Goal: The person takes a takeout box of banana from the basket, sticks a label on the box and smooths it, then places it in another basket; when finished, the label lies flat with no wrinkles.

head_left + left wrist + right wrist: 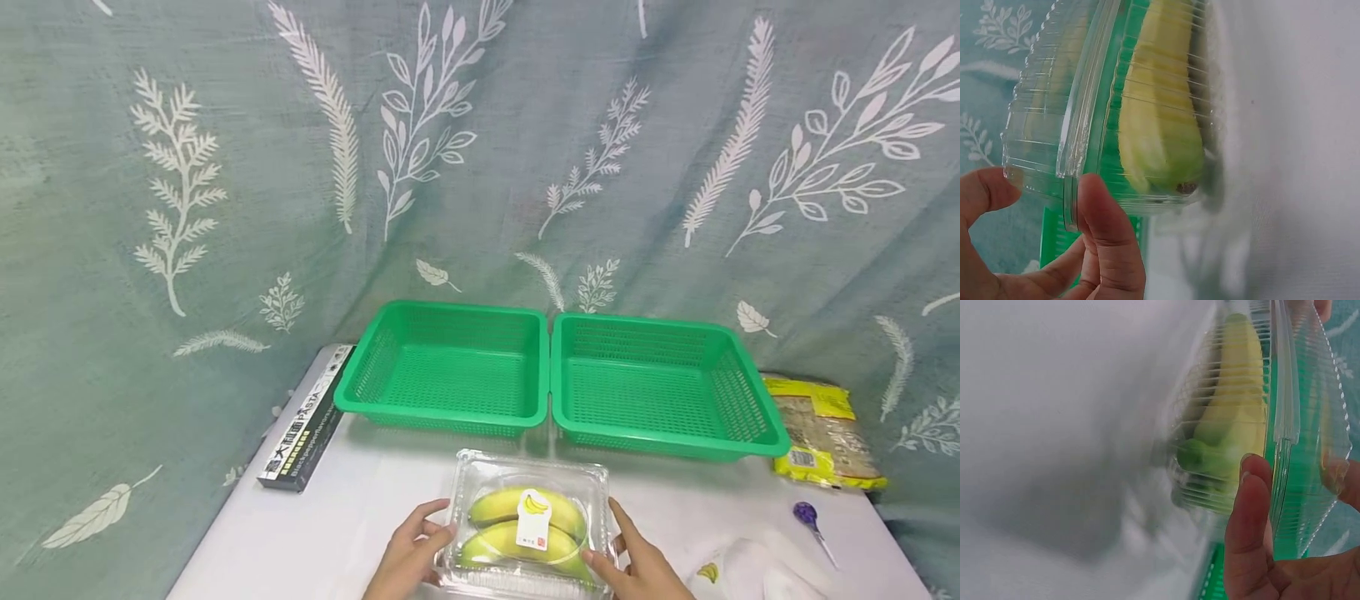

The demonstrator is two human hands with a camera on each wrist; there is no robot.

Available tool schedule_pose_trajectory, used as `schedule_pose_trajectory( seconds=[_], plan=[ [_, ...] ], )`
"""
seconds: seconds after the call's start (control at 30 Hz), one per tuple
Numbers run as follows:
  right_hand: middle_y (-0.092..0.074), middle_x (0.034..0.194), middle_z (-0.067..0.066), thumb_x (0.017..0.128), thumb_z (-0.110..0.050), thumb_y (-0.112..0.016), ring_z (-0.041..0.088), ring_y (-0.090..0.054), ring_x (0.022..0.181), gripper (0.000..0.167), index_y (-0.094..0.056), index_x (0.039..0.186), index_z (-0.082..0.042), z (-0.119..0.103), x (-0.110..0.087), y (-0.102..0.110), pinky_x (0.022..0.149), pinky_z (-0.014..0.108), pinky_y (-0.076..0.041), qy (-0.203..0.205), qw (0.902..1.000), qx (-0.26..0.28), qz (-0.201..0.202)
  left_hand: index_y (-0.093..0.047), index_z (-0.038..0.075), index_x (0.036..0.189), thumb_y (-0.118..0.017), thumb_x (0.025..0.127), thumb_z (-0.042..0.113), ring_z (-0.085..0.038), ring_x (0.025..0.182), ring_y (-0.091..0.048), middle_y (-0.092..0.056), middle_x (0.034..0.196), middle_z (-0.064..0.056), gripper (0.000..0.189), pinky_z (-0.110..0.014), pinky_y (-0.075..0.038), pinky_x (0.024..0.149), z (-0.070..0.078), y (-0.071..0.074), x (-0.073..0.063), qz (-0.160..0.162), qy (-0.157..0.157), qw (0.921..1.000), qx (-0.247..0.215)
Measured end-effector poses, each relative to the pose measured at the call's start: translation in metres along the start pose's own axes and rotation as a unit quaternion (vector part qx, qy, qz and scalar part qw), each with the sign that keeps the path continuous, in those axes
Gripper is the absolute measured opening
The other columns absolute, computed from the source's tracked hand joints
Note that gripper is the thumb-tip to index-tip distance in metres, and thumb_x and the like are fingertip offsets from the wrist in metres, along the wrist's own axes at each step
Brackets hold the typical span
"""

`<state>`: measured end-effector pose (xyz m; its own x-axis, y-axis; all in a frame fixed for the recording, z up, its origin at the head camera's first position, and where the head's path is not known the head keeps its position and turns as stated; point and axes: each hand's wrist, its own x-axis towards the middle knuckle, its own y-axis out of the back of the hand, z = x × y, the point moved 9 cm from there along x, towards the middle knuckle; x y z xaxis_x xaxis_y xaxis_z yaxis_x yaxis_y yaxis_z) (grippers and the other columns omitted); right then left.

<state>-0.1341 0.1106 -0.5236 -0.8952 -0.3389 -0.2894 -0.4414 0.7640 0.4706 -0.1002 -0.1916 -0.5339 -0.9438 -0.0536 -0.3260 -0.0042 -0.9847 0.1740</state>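
A clear plastic clamshell box (463,483) with ribbed sides stands at the front middle of the table in the head view. Green-yellow bananas (491,542) lie inside it, under a white banana label (534,525) on the lid. At its left edge, my left hand (411,546) grips the box between thumb and fingers. My right hand (641,567) does the same on the right edge. Both wrist views show the rim (1071,156) pinched, with the lid down over the bananas (1238,394).
Two green baskets stand side by side behind the box, the left basket (442,412) and the right basket (667,447). A black pasta box (311,429) lies at left. At right are a yellow-ended food packet (821,429), a purple-handled pointed tool (806,512) and crumpled white plastic (757,571) with a banana sticker.
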Motion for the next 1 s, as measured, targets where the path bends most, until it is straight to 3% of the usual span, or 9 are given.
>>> schedule_pose_trajectory(
  seconds=[0.23, 0.5, 0.67, 0.8, 1.0],
  plan=[
    [-0.05, 0.087, 0.004, 0.097, -0.04, -0.064, 0.005, -0.037, 0.049, 0.093, -0.013, 0.155, 0.012, 0.005, 0.002, -0.016, 0.045, 0.02, -0.039, 0.001, 0.9994, 0.026, -0.023, -0.039, -0.006, 0.146, -0.064, 0.094, 0.026, -0.017, 0.077, -0.067, -0.064, 0.088, -0.005, 0.066, -0.036, -0.061, 0.064, -0.017, 0.01, -0.002, 0.035, 0.037, 0.9987, 0.007],
    [-0.05, 0.096, 0.007, 0.098, -0.042, -0.063, 0.007, -0.059, 0.051, 0.092, -0.011, 0.158, 0.004, 0.001, 0.005, 0.006, 0.048, 0.026, -0.053, 0.036, 0.9987, 0.035, -0.01, -0.035, 0.0, 0.151, -0.062, 0.096, 0.026, -0.02, 0.079, -0.07, -0.062, 0.092, -0.007, 0.066, -0.04, -0.064, 0.065, -0.006, -0.005, 0.014, 0.041, 0.037, 0.9985, 0.002],
    [-0.052, 0.091, 0.005, 0.099, -0.042, -0.061, 0.007, -0.06, 0.049, 0.091, -0.01, 0.16, 0.001, -0.004, 0.005, 0.01, 0.047, 0.027, -0.053, 0.051, 0.9977, 0.043, -0.015, -0.037, 0.001, 0.147, -0.065, 0.095, 0.026, -0.018, 0.077, -0.069, -0.062, 0.093, -0.006, 0.064, -0.037, -0.063, 0.062, -0.005, -0.003, 0.016, 0.054, 0.041, 0.9977, 0.001],
    [-0.054, 0.088, 0.004, 0.098, -0.042, -0.062, 0.006, -0.061, 0.05, 0.091, -0.011, 0.159, 0.001, -0.004, 0.005, 0.007, 0.048, 0.027, -0.054, 0.055, 0.997, 0.049, -0.022, -0.038, -0.003, 0.141, -0.065, 0.094, 0.024, -0.019, 0.075, -0.068, -0.064, 0.09, -0.006, 0.06, -0.037, -0.061, 0.062, -0.012, 0.001, 0.015, 0.059, 0.056, 0.9967, 0.009],
    [-0.054, 0.089, 0.005, 0.098, -0.043, -0.062, 0.009, -0.062, 0.052, 0.092, -0.009, 0.159, 0.002, 0.002, 0.003, 0.009, 0.051, 0.027, -0.054, 0.033, 0.9973, 0.061, -0.025, -0.044, -0.002, 0.132, -0.067, 0.093, 0.026, -0.017, 0.074, -0.064, -0.065, 0.089, -0.003, 0.053, -0.035, -0.06, 0.063, -0.011, 0.001, 0.019, 0.055, 0.058, 0.9967, 0.014]
  ],
)
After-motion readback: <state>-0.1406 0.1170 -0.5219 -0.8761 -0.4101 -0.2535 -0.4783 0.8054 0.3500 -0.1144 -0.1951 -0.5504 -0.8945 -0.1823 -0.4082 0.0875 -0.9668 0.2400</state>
